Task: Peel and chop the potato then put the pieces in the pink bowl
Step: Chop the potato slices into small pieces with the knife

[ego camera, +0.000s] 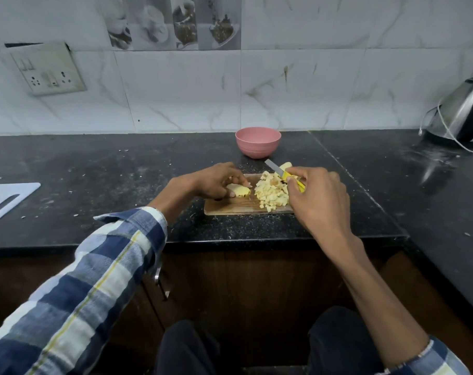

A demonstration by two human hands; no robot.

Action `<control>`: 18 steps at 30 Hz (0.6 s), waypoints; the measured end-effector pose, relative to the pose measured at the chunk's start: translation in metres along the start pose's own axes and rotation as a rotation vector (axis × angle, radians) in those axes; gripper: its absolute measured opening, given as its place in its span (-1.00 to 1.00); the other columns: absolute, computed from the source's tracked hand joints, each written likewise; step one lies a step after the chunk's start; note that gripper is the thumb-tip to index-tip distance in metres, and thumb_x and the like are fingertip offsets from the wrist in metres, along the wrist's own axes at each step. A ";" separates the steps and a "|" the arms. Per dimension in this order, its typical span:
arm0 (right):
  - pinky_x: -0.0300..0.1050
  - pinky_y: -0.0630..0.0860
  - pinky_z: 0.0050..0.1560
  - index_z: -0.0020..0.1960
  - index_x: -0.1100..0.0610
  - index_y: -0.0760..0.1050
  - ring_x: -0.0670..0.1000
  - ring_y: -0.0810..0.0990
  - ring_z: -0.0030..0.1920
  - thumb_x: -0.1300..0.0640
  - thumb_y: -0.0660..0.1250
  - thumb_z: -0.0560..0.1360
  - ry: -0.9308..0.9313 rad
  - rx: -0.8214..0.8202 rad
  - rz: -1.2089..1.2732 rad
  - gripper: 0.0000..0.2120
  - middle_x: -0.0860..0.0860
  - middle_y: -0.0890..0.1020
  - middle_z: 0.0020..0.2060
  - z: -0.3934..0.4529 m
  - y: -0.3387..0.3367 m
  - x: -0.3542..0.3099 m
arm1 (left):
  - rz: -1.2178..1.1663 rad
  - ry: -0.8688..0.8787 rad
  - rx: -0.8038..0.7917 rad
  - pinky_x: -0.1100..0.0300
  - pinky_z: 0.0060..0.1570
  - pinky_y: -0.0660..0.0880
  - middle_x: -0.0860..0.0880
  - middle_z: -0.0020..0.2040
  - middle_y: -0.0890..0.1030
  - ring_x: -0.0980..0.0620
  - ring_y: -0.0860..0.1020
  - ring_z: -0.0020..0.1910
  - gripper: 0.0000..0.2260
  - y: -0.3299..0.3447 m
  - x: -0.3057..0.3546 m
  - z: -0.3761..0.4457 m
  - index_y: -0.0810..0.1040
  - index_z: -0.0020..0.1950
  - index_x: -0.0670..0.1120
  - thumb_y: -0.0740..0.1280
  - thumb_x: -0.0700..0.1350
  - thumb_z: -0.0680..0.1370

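On the wooden board (230, 207) before the pink bowl (257, 142), the left hand (216, 181) pinches a potato slice (239, 190) beside the diced pile (271, 192), while the right hand (317, 197) grips a yellow-handled knife (282, 173).

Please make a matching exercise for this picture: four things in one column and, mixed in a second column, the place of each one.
Things:
1. pink bowl
2. knife
3. potato cubes
4. kettle

Places:
a. in the right hand
b. far right of the counter
c. piled on the wooden board
d. on the counter behind the board

Pairs: 1-d, 2-a, 3-c, 4-b
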State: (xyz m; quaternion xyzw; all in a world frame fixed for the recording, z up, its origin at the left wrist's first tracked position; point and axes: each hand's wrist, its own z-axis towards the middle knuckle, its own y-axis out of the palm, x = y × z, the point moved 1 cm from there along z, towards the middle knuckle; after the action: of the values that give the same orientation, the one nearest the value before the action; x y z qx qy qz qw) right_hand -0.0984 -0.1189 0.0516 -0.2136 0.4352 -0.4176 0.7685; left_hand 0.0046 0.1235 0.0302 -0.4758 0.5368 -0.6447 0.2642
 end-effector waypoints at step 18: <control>-0.01 0.37 -0.14 0.30 0.02 0.62 0.19 0.62 0.03 0.04 0.28 0.64 -0.081 -0.129 -0.179 -0.72 0.11 0.67 0.04 0.002 0.048 -0.016 | -0.061 -0.156 0.423 0.12 0.09 0.44 -0.13 0.04 0.56 -0.01 0.48 0.03 -0.66 0.031 0.008 -0.010 0.67 0.21 -0.11 0.53 0.03 0.52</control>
State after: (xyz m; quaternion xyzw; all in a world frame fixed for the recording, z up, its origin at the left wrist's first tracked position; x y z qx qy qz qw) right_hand -0.0795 -0.0790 0.0270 -0.3172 0.4088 -0.4466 0.7299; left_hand -0.0134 0.1122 0.0037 -0.4741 0.3533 -0.7119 0.3790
